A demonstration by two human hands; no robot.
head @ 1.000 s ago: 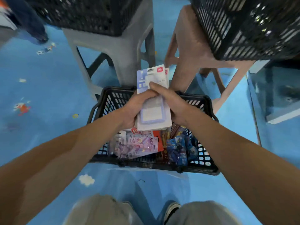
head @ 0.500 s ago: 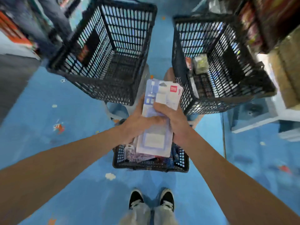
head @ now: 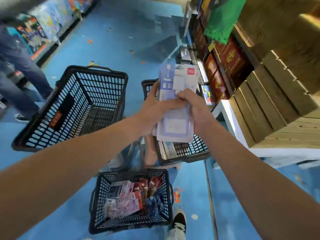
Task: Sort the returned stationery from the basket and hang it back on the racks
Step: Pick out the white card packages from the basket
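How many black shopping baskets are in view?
3: a large basket on the left, a partly hidden basket at centre right, and a floor basket below, holding packets. More may lie out of view.

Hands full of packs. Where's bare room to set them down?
Free: the left basket, bare inside; blue floor between the floor basket and the white shelf base. Crowded: floor basket, packed with stationery; right basket behind the packs, items inside.

Blue floor, wooden crates, stocked shelves
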